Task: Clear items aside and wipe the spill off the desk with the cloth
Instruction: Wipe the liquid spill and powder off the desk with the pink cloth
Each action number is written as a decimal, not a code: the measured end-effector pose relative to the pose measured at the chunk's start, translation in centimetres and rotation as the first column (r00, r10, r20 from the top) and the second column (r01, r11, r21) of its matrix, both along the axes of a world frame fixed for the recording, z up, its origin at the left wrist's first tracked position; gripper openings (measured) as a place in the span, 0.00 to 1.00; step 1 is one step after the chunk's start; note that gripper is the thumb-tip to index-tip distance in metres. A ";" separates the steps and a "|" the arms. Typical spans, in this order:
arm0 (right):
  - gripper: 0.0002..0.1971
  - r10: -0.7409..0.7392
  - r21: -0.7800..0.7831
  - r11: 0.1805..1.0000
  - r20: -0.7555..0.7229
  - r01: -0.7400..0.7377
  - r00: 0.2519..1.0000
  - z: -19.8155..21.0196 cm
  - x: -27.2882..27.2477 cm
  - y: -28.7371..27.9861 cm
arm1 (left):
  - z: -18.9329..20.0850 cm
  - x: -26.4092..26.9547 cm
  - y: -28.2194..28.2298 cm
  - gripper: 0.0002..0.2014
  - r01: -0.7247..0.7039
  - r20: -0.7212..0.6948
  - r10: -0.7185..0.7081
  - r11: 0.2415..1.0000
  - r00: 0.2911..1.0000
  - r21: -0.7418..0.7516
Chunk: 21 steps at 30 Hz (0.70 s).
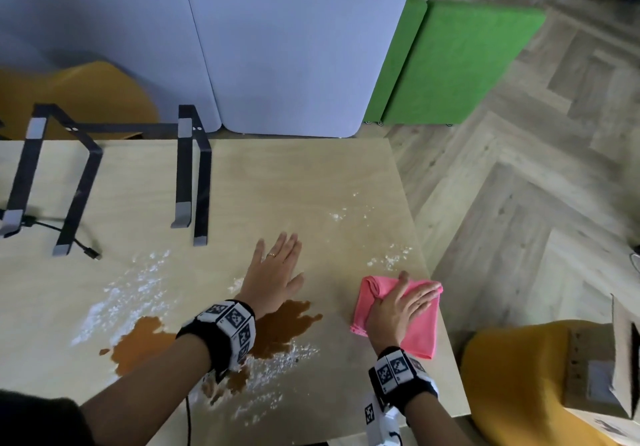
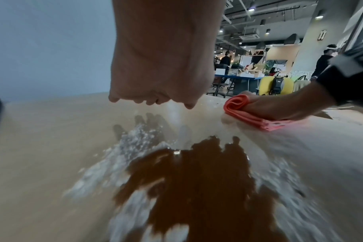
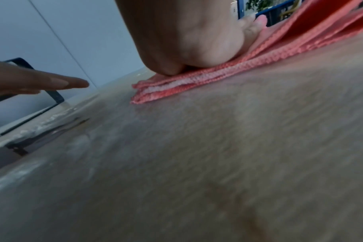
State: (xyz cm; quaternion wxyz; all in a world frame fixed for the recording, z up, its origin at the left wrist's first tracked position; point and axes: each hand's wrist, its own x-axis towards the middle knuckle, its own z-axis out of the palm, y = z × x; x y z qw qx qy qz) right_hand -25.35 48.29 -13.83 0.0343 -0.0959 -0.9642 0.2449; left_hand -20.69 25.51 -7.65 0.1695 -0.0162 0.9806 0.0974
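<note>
Beyond the far edge of my pale wooden desk stand pale blue-grey partition panels with rounded corners. To their right is a bright green upholstered panel on small castors. The floor is grey-brown wood laid in herringbone pattern. A mustard-yellow chair sits behind the desk at left; a second mustard-yellow seat sits at lower right. The left wrist view shows an open-plan hall with exposed ceiling ducts and round ceiling lamps, possibly an office.
</note>
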 end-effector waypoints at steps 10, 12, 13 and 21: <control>0.37 -0.158 0.027 0.987 0.096 0.156 0.983 0.1 -0.4 -1.9 | -0.8 -3.6 2.5 0.37 0.011 0.161 0.009 0.993 0.987 -0.121; 0.35 -0.155 0.009 0.988 0.078 0.155 0.985 0.5 -0.7 -2.1 | -0.7 -3.7 2.8 0.37 -0.011 0.175 0.029 0.994 0.984 -0.105; 0.28 -0.148 0.002 0.989 0.067 0.148 0.987 0.5 -0.8 -2.1 | -0.6 -3.8 2.9 0.37 -0.018 0.181 0.037 0.995 0.983 -0.103; 0.37 -0.058 -0.123 0.990 0.050 0.064 0.997 0.7 -2.9 -2.2 | -0.3 -4.0 3.1 0.38 -0.044 0.205 0.057 0.997 0.977 -0.068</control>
